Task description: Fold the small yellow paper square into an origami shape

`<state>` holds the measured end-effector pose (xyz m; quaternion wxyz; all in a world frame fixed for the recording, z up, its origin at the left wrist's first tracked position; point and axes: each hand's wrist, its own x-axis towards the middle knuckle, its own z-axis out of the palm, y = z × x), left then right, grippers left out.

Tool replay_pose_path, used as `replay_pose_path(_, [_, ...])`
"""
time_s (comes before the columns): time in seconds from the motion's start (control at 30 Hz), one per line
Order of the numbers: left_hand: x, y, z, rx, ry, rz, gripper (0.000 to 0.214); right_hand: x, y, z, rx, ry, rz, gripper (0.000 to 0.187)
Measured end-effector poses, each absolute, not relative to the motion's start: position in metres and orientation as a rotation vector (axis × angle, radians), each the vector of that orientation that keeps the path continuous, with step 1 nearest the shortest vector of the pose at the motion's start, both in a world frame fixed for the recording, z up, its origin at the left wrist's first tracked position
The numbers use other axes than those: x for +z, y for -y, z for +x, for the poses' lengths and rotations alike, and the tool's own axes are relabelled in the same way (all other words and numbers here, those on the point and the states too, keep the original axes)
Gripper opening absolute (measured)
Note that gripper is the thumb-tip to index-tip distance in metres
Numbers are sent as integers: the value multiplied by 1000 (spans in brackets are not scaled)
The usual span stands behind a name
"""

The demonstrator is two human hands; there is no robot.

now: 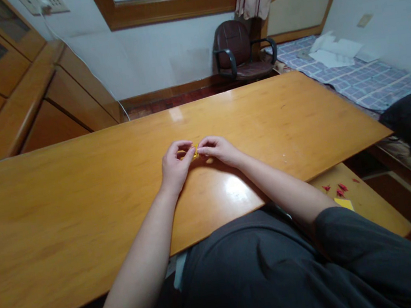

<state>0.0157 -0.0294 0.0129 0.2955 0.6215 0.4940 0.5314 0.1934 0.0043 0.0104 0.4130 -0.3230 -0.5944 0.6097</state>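
Note:
A small piece of yellow paper lies on the wooden table, pinched between both hands. My left hand curls its fingers round the paper's left side. My right hand pinches its right side with thumb and fingers pressed together. Most of the paper is hidden by the fingers. Both wrists rest on the tabletop near the middle of the table.
A lower wooden surface at the right holds small red paper pieces and a yellow square sheet. A dark office chair stands behind the table, a bed at the right, wooden cabinets at the left.

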Motion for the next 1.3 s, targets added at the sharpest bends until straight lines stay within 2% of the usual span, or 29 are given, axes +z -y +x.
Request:
replay_pose_path(0.6, [13, 26, 16, 1457, -1322, 1551, 21, 5, -2, 188, 1392, 1588, -829, 29])
replay_pose_path(1.3, [10, 24, 13, 1460, -1291, 1545, 23, 10, -4, 189, 1510, 1376, -866, 36])
